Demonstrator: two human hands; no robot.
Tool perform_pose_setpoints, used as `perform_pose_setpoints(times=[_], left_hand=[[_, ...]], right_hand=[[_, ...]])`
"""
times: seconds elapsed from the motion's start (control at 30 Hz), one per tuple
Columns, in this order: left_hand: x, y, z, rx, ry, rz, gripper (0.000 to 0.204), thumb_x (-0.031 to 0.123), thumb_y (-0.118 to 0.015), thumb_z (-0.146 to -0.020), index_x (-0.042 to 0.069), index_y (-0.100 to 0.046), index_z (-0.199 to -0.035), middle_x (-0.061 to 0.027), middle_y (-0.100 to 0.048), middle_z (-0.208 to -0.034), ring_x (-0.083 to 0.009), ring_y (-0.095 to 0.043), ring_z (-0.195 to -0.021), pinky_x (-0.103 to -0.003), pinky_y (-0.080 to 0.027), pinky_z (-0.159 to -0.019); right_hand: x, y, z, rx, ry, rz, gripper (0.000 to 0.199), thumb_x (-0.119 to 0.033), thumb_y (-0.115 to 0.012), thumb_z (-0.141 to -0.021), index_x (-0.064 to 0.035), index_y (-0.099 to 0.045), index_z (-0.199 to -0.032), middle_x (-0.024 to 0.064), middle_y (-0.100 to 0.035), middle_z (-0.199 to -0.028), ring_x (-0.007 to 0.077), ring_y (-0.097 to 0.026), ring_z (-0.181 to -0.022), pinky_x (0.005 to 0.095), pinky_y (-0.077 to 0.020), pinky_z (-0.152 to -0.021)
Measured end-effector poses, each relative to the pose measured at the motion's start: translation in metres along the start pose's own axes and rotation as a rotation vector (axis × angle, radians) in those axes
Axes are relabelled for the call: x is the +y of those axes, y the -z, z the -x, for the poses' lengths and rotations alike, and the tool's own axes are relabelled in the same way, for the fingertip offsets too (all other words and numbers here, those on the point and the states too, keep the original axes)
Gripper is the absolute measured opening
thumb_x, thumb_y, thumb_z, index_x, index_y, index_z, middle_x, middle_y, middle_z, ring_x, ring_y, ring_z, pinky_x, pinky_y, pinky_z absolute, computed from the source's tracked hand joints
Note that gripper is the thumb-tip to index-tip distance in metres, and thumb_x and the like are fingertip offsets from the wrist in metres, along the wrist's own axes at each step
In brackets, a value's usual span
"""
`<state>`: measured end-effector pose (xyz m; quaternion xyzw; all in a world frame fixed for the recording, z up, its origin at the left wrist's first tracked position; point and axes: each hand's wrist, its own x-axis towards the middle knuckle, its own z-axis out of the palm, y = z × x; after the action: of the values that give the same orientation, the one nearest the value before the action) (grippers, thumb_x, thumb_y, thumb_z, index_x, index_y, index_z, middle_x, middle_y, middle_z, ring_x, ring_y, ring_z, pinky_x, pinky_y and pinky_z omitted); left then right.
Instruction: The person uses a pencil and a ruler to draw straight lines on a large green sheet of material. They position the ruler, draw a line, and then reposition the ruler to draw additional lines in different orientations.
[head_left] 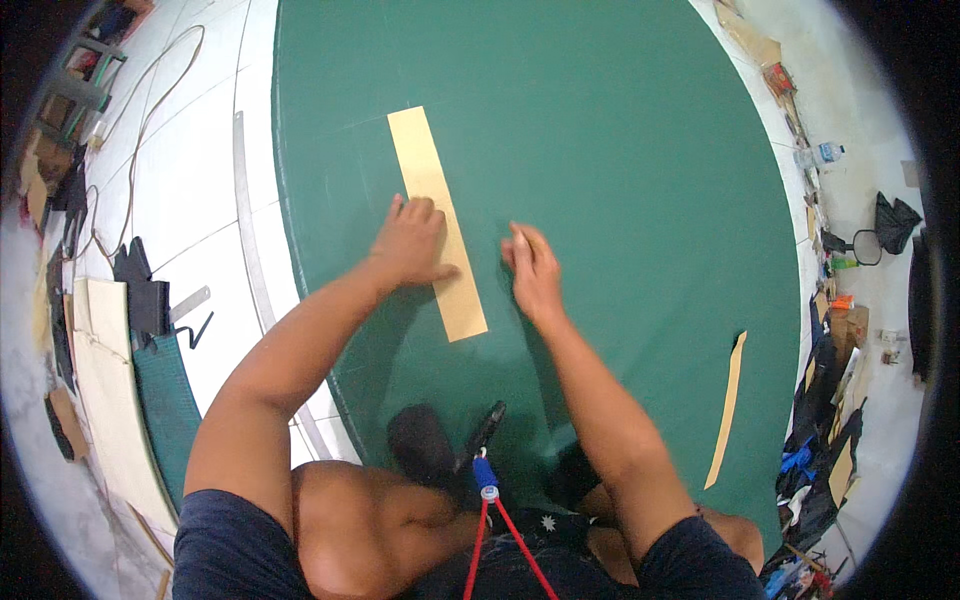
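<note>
A long tan card strip [462, 298] lies at a slant on a wide green sheet [620, 180]. My left hand [410, 240] rests across the strip's middle, fingers and thumb spread, pressing down on it. Just right of the strip, my right hand [533, 272] hovers close over the sheet. Its fingers are drawn together in a pinch; what they hold, if anything, is too small to make out. Farther right lies a second, narrower tan strip [728, 410] with a dark tip.
To the left on white tiles are a long metal ruler [240, 170], a shorter ruler [190, 303], a teal cutting mat [165, 385] and a cream roll [105, 360]. Scraps and a plastic bottle [830, 152] line the right wall. A red cord [480, 535] hangs before me.
</note>
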<state>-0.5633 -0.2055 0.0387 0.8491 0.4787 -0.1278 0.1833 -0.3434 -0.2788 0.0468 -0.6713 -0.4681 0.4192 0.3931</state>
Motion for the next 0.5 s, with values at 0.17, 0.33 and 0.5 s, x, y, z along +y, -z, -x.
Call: perform_pose_setpoints(times=[0.17, 0.33, 0.5], left_hand=[[-0.039, -0.014, 0.013, 0.337, -0.02, -0.097, 0.109, 0.081, -0.059, -0.083, 0.001, -0.04, -0.155, -0.0267, -0.038, -0.157, -0.0412, -0.034, -0.149, -0.063, -0.015, -0.124], [0.013, 0.01, 0.011, 0.176, 0.33, -0.065, 0.099, 0.079, -0.045, -0.093, -0.005, -0.047, -0.146, -0.029, -0.056, -0.139, -0.0398, -0.053, -0.134, -0.063, -0.025, -0.119], [0.077, 0.021, 0.0, -0.161, 0.325, 0.341, 0.083, 0.073, -0.042, -0.098, -0.003, -0.067, -0.118, -0.0266, -0.064, -0.128, -0.0399, -0.065, -0.116, -0.063, -0.041, -0.102]], right_hand=[[0.061, 0.043, 0.071, -0.033, 0.187, 0.235, 0.031, -0.025, -0.047, -0.108, -0.0029, -0.066, -0.12, 0.0183, -0.07, -0.113, 0.0352, -0.066, -0.105, 0.0444, -0.05, -0.095], [0.056, 0.035, 0.101, -0.034, 0.31, 0.423, 0.029, -0.025, -0.049, -0.107, -0.0051, -0.066, -0.12, 0.0177, -0.068, -0.122, 0.0397, -0.061, -0.117, 0.0486, -0.0434, -0.104], [0.039, 0.013, 0.092, -0.107, 0.396, 0.543, 0.028, -0.023, -0.059, -0.101, -0.0069, -0.065, -0.123, 0.016, -0.062, -0.137, 0.0383, -0.053, -0.132, 0.051, -0.0382, -0.11]])
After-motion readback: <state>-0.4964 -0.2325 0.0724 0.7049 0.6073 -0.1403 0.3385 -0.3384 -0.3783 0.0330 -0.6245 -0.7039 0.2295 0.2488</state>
